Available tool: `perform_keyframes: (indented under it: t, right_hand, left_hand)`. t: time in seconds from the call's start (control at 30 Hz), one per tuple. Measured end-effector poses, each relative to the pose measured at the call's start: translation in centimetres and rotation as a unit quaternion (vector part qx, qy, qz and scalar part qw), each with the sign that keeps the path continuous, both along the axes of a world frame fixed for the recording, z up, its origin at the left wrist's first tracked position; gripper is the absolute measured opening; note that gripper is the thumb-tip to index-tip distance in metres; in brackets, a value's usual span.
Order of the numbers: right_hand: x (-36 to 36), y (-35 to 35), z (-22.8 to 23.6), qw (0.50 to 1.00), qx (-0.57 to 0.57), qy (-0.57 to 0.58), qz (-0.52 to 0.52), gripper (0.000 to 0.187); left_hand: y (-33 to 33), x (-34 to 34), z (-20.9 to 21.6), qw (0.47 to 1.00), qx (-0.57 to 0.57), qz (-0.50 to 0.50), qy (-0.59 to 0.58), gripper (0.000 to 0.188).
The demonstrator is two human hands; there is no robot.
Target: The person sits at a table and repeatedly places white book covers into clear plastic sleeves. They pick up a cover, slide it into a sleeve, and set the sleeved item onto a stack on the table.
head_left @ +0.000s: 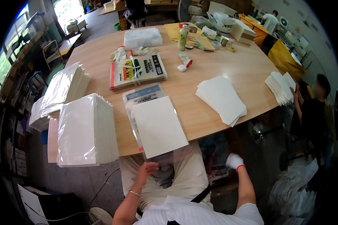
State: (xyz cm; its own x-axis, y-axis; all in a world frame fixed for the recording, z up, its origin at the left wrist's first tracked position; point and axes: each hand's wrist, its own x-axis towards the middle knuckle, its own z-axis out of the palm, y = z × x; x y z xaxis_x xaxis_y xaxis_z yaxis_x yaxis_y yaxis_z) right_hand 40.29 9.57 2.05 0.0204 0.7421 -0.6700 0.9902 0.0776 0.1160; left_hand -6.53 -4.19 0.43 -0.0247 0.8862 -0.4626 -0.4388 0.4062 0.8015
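My bare left hand (148,170), with bracelets at the wrist, hangs just below the table's near edge over my lap. Its fingers are loosely bent but apart, and it holds nothing I can see. Close above it lies a white sheet of board (159,125) in or on a clear plastic bag (182,153), which overhangs the edge. Under these is a printed clear bag (144,94). My right hand (234,161), in a white glove with a red cuff, is off the table to the right, beside my thigh. Its fingers are too indistinct to read.
Tall stacks of plastic-wrapped white boards (79,131) stand at the left. Fanned white boards (221,97) lie right of centre. Farther back are a printed bundle (139,71), gloves (142,51) and a bottle (182,37). A co-worker (313,108) handles boards at the right.
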Motion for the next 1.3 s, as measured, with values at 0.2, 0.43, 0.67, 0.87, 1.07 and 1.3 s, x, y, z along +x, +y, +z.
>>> perform_keyframes:
  t: [0.2, 0.43, 0.67, 0.87, 1.07, 1.3]
  right_hand:
    - [-12.2, -1.6, 0.5, 0.831, 0.31, 0.452, 0.092, 0.025]
    - [-18.6, 3.7, 6.1, 0.726, 0.283, 0.533, 0.328, 0.008]
    - [-18.0, 5.9, 6.8, 0.766, 0.127, 0.585, 0.234, 0.009]
    - [-22.3, 6.4, 6.2, 0.854, 0.287, 0.394, 0.182, 0.017]
    - [-24.1, 5.4, 5.3, 0.887, 0.355, 0.283, 0.082, 0.019]
    - [-22.5, 0.1, 6.2, 0.731, 0.292, 0.617, -0.008, 0.015]
  left_hand:
    - [-1.3, -0.5, 0.7, 0.829, 0.147, 0.078, 0.533, 0.035]
    - [1.5, -0.8, 5.2, 0.647, 0.321, -0.059, 0.689, 0.034]
    - [3.7, -2.4, 5.1, 0.711, 0.347, -0.061, 0.608, 0.012]
    - [5.9, -2.5, 4.1, 0.758, 0.162, -0.027, 0.631, 0.016]
    - [6.5, -2.2, 5.4, 0.778, 0.06, 0.011, 0.626, 0.02]
    - [4.4, 0.6, 6.2, 0.675, 0.332, 0.05, 0.658, 0.021]
